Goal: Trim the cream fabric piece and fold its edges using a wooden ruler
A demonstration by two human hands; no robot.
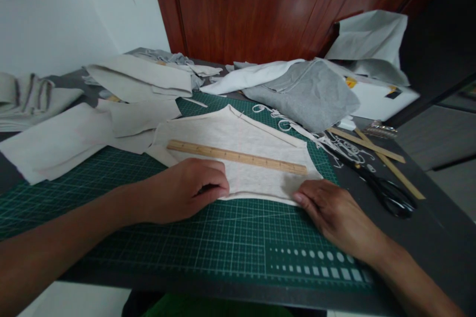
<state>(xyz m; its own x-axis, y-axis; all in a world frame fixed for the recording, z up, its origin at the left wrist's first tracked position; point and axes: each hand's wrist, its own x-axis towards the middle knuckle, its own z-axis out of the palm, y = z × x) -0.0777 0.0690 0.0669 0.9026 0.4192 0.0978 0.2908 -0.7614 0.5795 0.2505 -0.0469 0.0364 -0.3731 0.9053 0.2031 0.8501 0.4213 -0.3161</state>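
Note:
A cream fabric piece [260,131] with folded edges lies flat on the green cutting mat [238,237]. Across its middle rests a wooden ruler [238,157], slightly slanted. My left hand [193,188] pinches the near edge of the fabric around its middle, thumb against curled fingers. Farther right, my right hand [327,205] has its thumb and fingers closed on the fabric's near right corner. Between the hands the near edge runs as a narrow rolled fold.
Cream fabric pieces [70,136] lie at the left, and a grey cloth [305,94] at the back. Black scissors [390,193], wooden strips [394,168] and tangled white cord [345,148] are at the right. A white box [386,99] stands behind them.

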